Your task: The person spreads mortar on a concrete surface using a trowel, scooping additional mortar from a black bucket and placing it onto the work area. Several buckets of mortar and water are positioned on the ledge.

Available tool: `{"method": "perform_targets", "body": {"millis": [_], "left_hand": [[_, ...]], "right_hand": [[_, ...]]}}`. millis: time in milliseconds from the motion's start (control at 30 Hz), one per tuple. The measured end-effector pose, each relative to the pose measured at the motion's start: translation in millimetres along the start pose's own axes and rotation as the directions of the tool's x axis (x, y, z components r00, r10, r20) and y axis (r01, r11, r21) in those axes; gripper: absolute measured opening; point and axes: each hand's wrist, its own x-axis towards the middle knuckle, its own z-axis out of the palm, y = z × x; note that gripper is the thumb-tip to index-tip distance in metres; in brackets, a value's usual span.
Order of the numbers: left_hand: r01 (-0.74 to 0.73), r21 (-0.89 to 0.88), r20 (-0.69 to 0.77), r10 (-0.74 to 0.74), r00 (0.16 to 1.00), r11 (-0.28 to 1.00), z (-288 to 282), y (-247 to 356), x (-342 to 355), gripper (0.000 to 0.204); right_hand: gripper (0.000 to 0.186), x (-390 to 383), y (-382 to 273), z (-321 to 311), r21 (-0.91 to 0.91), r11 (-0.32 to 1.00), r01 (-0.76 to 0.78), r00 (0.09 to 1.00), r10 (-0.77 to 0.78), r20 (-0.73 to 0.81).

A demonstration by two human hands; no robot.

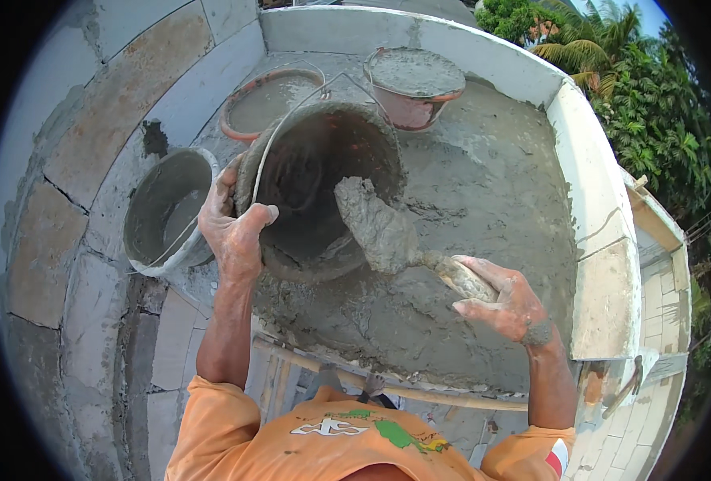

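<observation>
My left hand (237,224) grips the rim of a mortar-coated bucket (387,152), which is tilted so its dark inside faces me. Its thin wire handle stands up over the far rim. In my right hand (506,301) is a trowel (381,228), its handle wrapped by my fingers and its blade thickly covered in wet grey mortar. The blade's tip reaches across the right side of the bucket's mouth. Below and to the right spreads a bed of wet mortar (499,192).
Behind stand a bucket heaped with mortar (418,72) and an orange-rimmed bucket (271,100) of grey mix. A pale bucket (171,208) is at left. Low block walls (592,168) border the slab; a bamboo pole (451,398) runs along its near edge.
</observation>
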Motion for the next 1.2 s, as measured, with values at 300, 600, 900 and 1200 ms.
{"method": "perform_targets", "body": {"millis": [300,600,900,1200], "left_hand": [[-0.032,-0.06,-0.152,0.023,0.988,0.998,-31.6,22.9,-20.9,0.071],[-0.012,-0.117,-0.134,-0.004,0.991,0.993,-50.4,33.1,-23.7,0.071],[-0.029,-0.164,-0.088,0.015,0.996,0.986,-33.3,29.5,-12.5,0.068],[0.058,-0.065,-0.093,-0.064,0.994,0.996,1.1,27.8,-6.7,0.067]], "right_hand": [[0.056,6.6,80.1,-58.6,-0.727,0.565,-0.39,0.817,-0.151,-0.556],[0.057,13.3,112.8,-68.1,-0.81,0.142,-0.569,0.682,-0.469,-0.561],[0.062,11.0,149.0,-71.4,-0.737,0.208,-0.644,0.581,-0.493,-0.647],[0.064,3.5,155.8,-70.6,-0.772,0.22,-0.596,0.761,-0.154,-0.631]]}}
